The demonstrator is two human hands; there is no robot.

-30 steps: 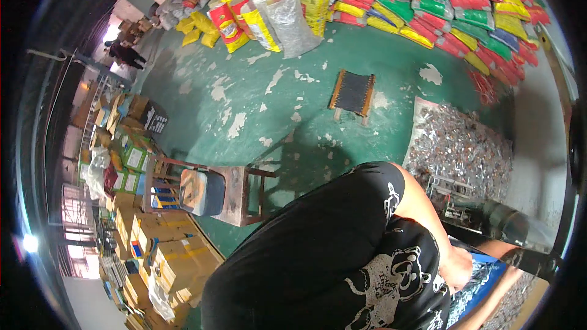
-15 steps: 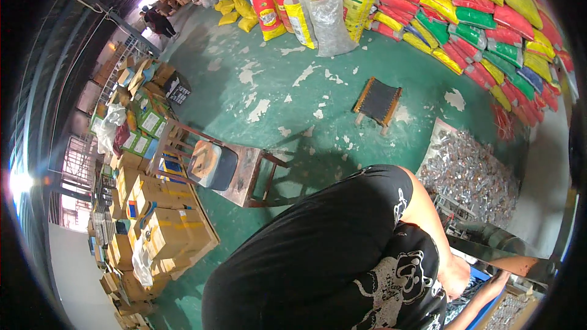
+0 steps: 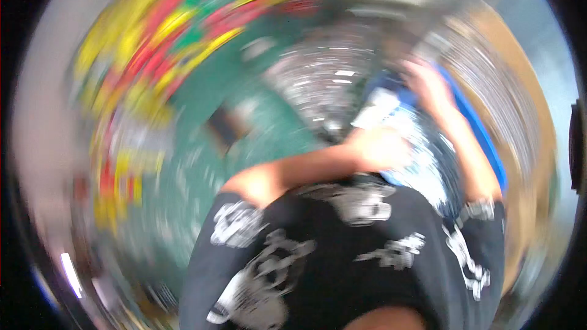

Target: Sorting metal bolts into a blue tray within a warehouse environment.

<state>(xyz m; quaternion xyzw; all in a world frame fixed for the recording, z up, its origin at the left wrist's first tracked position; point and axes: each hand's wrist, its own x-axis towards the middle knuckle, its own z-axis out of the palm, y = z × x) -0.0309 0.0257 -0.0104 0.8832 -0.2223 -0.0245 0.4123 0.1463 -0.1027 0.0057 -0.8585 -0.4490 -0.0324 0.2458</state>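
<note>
Strong motion blur smears both hands. My left hand (image 3: 380,146) is over the near left part of a blue bin (image 3: 474,123), low against the dark, shiny metal pieces (image 3: 431,162) heaped in it. My right hand (image 3: 426,84) reaches to the far end of the same bin, its forearm running along the right side. Neither hand's fingers show clearly, and I cannot make out whether either grips a piece. Just beyond my left hand a flat white patch (image 3: 376,108) shows, too blurred to name.
A cardboard box (image 3: 541,107) of thin metallic pieces (image 3: 498,79) adjoins the bin's right side. Shiny small parts (image 3: 324,70) lie heaped on the floor beyond. A low dark stool (image 3: 225,127) stands left on the green floor (image 3: 269,125), with colourful stacked sacks (image 3: 177,30) behind.
The view has swung right and toward the bin, so the floor and sacks have shifted left. Both forearms now show fully over the bin; before, they were partly hidden at the lower right.
</note>
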